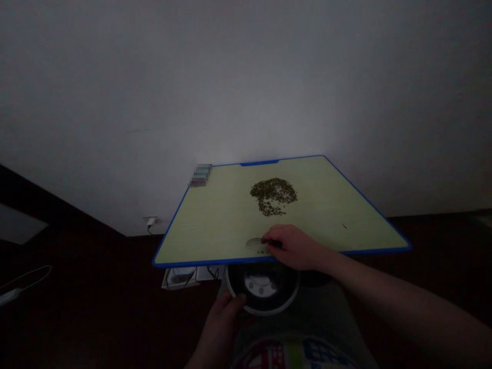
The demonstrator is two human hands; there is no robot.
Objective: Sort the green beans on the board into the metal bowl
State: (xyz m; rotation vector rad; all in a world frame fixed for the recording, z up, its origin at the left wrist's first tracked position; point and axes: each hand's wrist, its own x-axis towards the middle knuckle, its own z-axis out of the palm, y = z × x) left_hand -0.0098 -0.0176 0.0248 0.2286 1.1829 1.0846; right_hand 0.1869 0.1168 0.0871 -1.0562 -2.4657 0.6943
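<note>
My left hand (226,313) grips the pale rim of a dark round bowl (282,302), its thumb over the edge. The bowl is under the front edge of the table, above my lap. My right hand (289,247) is closed at the table's front edge, fingers pinched on a clear, curved piece (253,242) that resembles a protractor. A few small grains (262,251) lie by that piece, close to the edge. Farther back on the tabletop is a loose pile of small greenish-brown grains (274,190), thinning out toward me.
The pale yellow-green folding table (215,215) has a blue rim and stands near a grey wall (246,82). A thin reddish sliver (344,226) lies on its right side. A charger (151,221) is plugged in at left. White boxes (182,277) with cables sit below.
</note>
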